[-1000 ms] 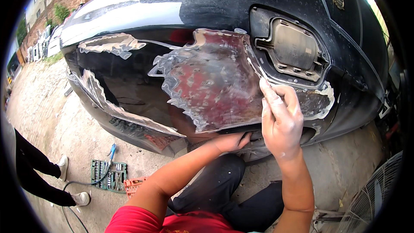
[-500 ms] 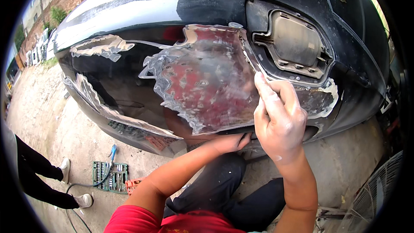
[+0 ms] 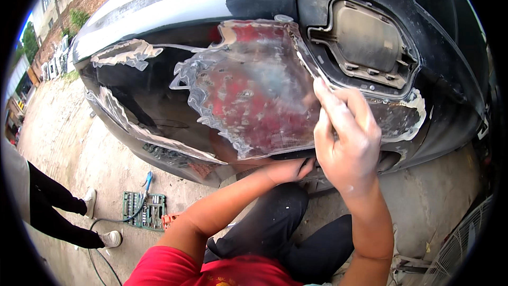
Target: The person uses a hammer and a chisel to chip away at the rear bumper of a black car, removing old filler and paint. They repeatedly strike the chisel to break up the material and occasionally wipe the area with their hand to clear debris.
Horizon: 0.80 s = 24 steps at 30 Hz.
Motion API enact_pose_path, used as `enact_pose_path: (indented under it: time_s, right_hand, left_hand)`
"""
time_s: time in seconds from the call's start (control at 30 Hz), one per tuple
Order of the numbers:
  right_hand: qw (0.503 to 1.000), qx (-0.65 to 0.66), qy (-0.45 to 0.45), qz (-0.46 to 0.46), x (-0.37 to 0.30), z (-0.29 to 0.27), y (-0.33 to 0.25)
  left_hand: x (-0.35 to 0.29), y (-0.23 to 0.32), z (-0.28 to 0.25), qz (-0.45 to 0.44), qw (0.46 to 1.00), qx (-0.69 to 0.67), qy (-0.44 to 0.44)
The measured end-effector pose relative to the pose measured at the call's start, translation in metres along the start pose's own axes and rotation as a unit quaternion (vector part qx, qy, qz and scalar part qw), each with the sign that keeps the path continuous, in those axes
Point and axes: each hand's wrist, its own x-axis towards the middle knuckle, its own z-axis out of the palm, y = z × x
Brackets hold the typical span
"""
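The dark car bumper point(image 3: 174, 87) fills the middle, with a worn patch point(image 3: 254, 90) of red, grey and bare spots inside ragged, feathered grey edges. My right hand point(image 3: 349, 132) is closed in a pinch at the right side of this patch, beside the recessed opening point(image 3: 365, 39). A thin pale sliver shows by its fingertips; what the fingers hold is not clear. My left hand point(image 3: 291, 172) is at the bumper's lower edge, fingers curled against it and partly hidden.
A green socket set case point(image 3: 143, 211) lies on the concrete at left, with a blue-handled air tool point(image 3: 148, 180) and black hose over it. Another person's legs point(image 3: 58, 206) stand beside it. A wire fan guard point(image 3: 463, 238) is at lower right.
My right hand has shifted slightly against the patch's right edge, still pinched. My left hand stays at the bumper's lower edge. The whole view has moved a little.
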Motion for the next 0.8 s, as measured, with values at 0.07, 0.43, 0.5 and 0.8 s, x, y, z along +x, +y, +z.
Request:
enact_pose_path:
  time_s: [0.07, 0.43, 0.5, 0.8]
  right_hand:
    - [1.0, -0.003, 0.005, -0.017, 0.004, 0.001, 0.001]
    - [0.998, -0.017, -0.056, 0.022, -0.003, -0.021, -0.002]
    - [0.998, -0.029, -0.048, 0.006, 0.002, -0.017, -0.005]
    - [1.0, 0.006, -0.025, 0.014, 0.008, -0.01, -0.003]
  left_hand:
    - [0.0, -0.002, 0.0, -0.011, 1.0, -0.018, -0.007]
    - [-0.005, 0.014, -0.004, -0.022, 0.999, -0.027, 0.001]
    - [0.002, 0.007, -0.001, -0.052, 0.995, -0.077, -0.033]
    - [0.004, 0.012, -0.007, -0.036, 0.999, -0.04, -0.005]
